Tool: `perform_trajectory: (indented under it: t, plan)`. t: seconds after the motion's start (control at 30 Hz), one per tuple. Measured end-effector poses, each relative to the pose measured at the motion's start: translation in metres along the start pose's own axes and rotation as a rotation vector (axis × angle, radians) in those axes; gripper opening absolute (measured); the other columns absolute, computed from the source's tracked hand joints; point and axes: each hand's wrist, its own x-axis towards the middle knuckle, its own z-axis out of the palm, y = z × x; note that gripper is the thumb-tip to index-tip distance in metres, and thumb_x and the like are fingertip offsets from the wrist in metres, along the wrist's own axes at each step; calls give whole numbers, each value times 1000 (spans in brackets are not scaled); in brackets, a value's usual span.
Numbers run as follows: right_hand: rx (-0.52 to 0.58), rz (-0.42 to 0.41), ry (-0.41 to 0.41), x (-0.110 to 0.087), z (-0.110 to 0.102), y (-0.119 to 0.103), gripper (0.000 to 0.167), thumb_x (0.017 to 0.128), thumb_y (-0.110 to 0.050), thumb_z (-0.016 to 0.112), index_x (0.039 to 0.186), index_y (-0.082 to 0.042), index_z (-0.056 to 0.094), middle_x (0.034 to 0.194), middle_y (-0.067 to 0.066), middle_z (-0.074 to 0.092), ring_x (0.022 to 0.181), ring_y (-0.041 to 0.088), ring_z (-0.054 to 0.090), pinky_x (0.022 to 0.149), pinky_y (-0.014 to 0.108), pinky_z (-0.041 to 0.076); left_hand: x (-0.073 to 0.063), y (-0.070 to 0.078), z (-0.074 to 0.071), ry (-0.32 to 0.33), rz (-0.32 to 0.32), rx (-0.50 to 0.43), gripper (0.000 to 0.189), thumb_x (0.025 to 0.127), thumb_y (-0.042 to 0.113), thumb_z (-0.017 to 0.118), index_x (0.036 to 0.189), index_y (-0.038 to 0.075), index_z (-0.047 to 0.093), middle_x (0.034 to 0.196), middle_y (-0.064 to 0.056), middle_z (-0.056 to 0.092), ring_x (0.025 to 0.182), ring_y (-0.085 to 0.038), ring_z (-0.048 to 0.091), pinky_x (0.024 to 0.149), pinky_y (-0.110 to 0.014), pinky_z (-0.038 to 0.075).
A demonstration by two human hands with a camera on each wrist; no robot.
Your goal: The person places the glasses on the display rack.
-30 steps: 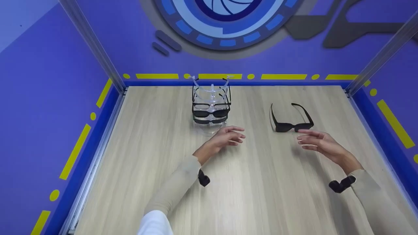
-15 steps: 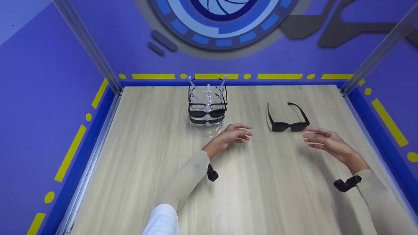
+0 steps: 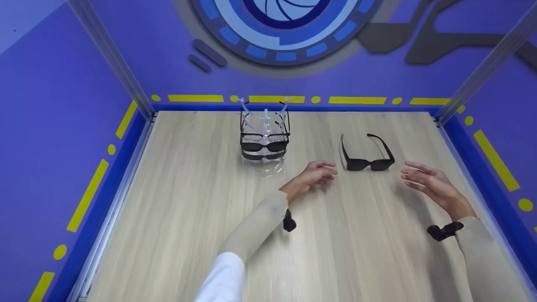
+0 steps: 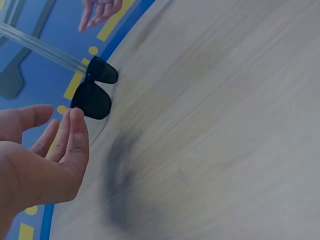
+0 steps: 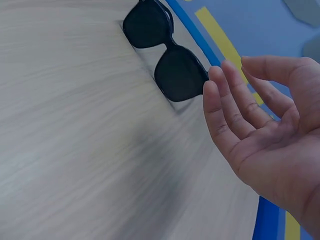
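Note:
Black sunglasses (image 3: 369,164) rest on the wooden table with their temples unfolded toward the back wall; their dark lenses show in both wrist views. To their left my left hand (image 3: 311,176) hovers with loosely bent fingers, holding nothing. On the other side, my right hand (image 3: 434,184) is held in the air with relaxed fingers, apart from the sunglasses and holding nothing. In the right wrist view the right fingertips (image 5: 212,89) appear beside one lens. A clear display stand (image 3: 266,119) left of the left hand carries several pairs of dark-framed glasses (image 3: 265,146) one above another.
The pale wooden table (image 3: 188,201) is bounded by a blue back wall (image 3: 168,63) and side walls with yellow markings. Metal posts stand at the back corners. A small black device (image 3: 289,221) is worn at the left wrist, another (image 3: 445,230) at the right.
My left hand has moved right, away from the stand and closer to the sunglasses. My right hand has shifted right, away from them. The view has turned slightly; the sunglasses stay on the table.

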Motion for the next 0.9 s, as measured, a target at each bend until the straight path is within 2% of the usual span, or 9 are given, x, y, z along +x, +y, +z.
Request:
perform_trajectory:
  t: [0.1, 0.23, 0.47, 0.63, 0.7, 0.8, 0.87, 0.9]
  plan:
    - [33, -21, 26, -2, -6, 5, 35, 108, -1, 44, 124, -21, 68, 114, -2, 76, 106, 11, 73, 91, 25, 60, 8, -6, 9, 18, -12, -15, 41, 97, 5, 63, 138, 0, 58, 128, -21, 70, 102, -26, 73, 100, -40, 58]
    - [79, -28, 52, 3, -9, 10, 34, 108, -2, 44, 124, -20, 68, 115, -3, 76, 105, 11, 73, 92, 25, 59, 15, -9, 12, 44, -20, -33, 45, 98, 4, 60, 143, 1, 53, 134, -22, 66, 121, -36, 66, 105, -44, 55]
    - [158, -7, 119, 16, -7, 11, 33, 106, 0, 46, 118, -22, 67, 111, -4, 77, 103, 10, 73, 91, 24, 59, 23, -8, 16, 16, 11, -40, 55, 98, 4, 59, 151, 2, 44, 142, -21, 60, 128, -37, 61, 108, -45, 52]
    - [232, 3, 161, 27, -4, 11, 30, 106, 1, 47, 117, -21, 63, 107, -6, 75, 101, 8, 72, 90, 22, 58, 29, -7, 25, 43, 20, -77, 60, 96, 3, 61, 153, 6, 41, 145, -19, 58, 128, -38, 61, 107, -46, 53]
    - [249, 0, 177, 32, -1, 13, 29, 105, 0, 48, 127, -18, 55, 107, -7, 73, 101, 8, 70, 90, 22, 57, 30, -7, 28, 64, 17, -85, 62, 96, 3, 61, 154, 8, 41, 146, -18, 57, 126, -39, 62, 107, -47, 53]
    - [230, 9, 204, 41, 5, 17, 55, 106, -4, 49, 155, -15, 30, 117, -10, 63, 105, 4, 65, 95, 19, 55, 31, -6, 33, 86, 10, -95, 63, 96, 3, 60, 155, 12, 41, 148, -17, 56, 124, -41, 62, 106, -49, 52]
    - [204, 32, 218, 46, 8, 20, 72, 106, -8, 50, 164, -13, 7, 134, -6, 53, 114, 3, 60, 109, 21, 48, 33, -7, 35, 92, 13, -102, 63, 96, 2, 59, 155, 12, 41, 149, -16, 55, 126, -40, 61, 107, -48, 52]
    - [196, 46, 219, 48, 10, 21, 78, 107, -11, 49, 165, -12, -3, 142, -4, 46, 124, 6, 56, 116, 23, 41, 33, -7, 35, 91, 18, -99, 62, 97, 2, 58, 155, 12, 40, 149, -16, 55, 127, -39, 61, 107, -47, 52]
